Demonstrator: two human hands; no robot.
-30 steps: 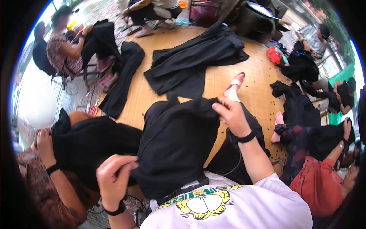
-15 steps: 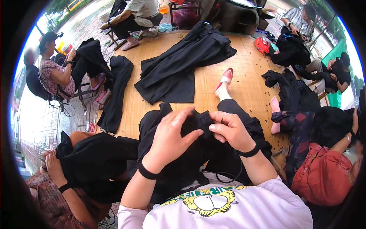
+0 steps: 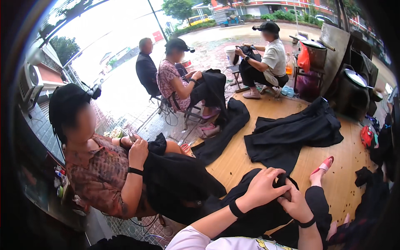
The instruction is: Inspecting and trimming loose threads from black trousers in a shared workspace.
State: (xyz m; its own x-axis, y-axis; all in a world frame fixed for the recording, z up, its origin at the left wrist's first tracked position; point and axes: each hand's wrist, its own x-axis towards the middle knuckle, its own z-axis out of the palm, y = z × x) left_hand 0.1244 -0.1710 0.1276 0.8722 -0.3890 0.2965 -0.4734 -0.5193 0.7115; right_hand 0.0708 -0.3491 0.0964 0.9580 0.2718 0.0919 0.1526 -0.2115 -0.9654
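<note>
My left hand (image 3: pixel 265 188) is closed on the upper edge of a black garment (image 3: pixel 260 214) lying over my lap, its fingers arched over a dark fold and its thumb reaching toward my right hand. My right hand (image 3: pixel 296 205) grips the same fold just to the right and a little lower, the two hands nearly touching. Whatever small thing may be between the fingertips is hidden. My outstretched leg ends in a red-and-white slipper (image 3: pixel 323 166).
A nearby co-worker (image 3: pixel 96 175) works on black cloth at left. Two co-workers (image 3: pixel 177 85) (image 3: pixel 266 60) and another person (image 3: pixel 148 73) sit farther back. Black garments (image 3: pixel 291 133) lie on the wooden board (image 3: pixel 225 171). Pots (image 3: pixel 350 89) stand at back right, a red bag (image 3: pixel 366 135) at right.
The view has swung up and left, showing more co-workers and the street. My left hand has moved from apart at lower left up to join my right hand on the garment's edge.
</note>
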